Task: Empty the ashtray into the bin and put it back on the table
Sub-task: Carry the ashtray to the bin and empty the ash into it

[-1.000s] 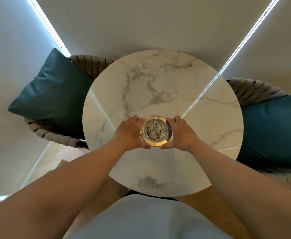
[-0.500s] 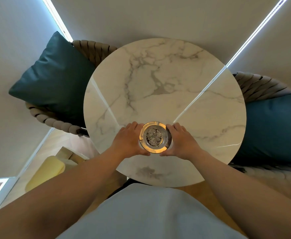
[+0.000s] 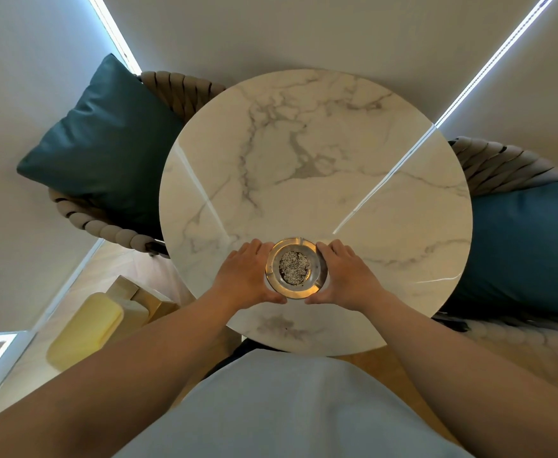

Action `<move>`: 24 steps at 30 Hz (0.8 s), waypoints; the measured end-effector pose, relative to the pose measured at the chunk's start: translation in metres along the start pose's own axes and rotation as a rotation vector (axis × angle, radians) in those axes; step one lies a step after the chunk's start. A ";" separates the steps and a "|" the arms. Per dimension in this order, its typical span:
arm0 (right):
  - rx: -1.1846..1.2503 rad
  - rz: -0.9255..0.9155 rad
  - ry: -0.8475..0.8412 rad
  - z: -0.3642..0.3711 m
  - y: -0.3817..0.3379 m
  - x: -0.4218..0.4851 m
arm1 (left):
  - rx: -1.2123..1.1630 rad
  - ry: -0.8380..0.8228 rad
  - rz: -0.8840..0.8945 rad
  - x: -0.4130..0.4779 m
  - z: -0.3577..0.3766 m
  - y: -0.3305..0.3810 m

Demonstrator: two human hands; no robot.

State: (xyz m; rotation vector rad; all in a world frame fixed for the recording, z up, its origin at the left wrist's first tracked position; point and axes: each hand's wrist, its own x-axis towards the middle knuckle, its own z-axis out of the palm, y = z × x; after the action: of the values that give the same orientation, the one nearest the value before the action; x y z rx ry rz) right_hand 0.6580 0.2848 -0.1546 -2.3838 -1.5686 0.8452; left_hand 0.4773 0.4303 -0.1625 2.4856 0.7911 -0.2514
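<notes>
A round glass ashtray (image 3: 317, 285) with a golden rim holds a heap of grey ash. It is over the near part of the round white marble table (image 3: 314, 166). My left hand (image 3: 246, 276) grips its left side and my right hand (image 3: 348, 276) grips its right side. Whether it rests on the table or is just lifted I cannot tell. No bin is recognisable in view.
A woven chair with a dark teal cushion (image 3: 102, 143) stands at the table's left. Another woven chair with a blue cushion (image 3: 529, 246) is at the right. A pale yellow object (image 3: 82, 328) and a beige box (image 3: 139, 299) lie on the floor at lower left.
The ashtray, held in both hands, has come nearer to the table's front edge and to me. The view has shifted back, bringing the yellow object and the box on the floor into sight.
</notes>
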 end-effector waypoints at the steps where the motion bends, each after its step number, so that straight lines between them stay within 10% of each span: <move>1: -0.002 -0.003 0.000 0.000 0.000 0.000 | 0.000 0.001 -0.002 0.000 0.000 0.000; 24: -0.108 -0.241 -0.103 0.003 -0.022 0.013 | -0.068 0.148 -0.241 -0.055 0.025 -0.002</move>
State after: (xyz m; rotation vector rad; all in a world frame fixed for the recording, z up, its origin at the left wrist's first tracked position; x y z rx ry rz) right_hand 0.6424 0.3052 -0.1525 -2.1892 -1.9402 0.8638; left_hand 0.4309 0.3916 -0.1673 2.3644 1.1434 -0.1233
